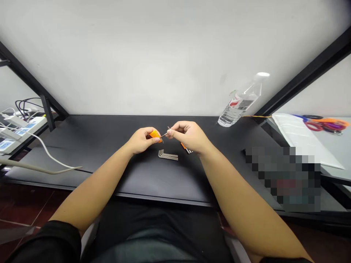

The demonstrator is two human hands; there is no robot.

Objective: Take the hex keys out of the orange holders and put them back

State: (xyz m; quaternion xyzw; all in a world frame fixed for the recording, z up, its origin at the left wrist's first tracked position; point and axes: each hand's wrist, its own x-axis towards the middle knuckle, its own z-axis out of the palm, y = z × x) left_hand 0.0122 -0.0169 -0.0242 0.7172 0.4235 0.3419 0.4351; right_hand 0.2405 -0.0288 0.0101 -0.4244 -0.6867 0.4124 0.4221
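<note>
My left hand (142,140) is closed around a small orange holder (155,135), held just above the black desk (109,146). My right hand (189,136) pinches a thin metal hex key (165,134) whose tip meets the orange holder. Both hands hover close together over the desk's middle. Under them lie several L-shaped hex keys (168,155) side by side. An orange-and-grey piece (185,148) shows partly beneath my right hand, the rest hidden.
A clear plastic water bottle (239,103) stands at the back right by a black frame post. White power strips with cables (16,128) lie at the left. A white sheet (301,138) and coloured scissors (326,124) rest on the neighbouring table at right.
</note>
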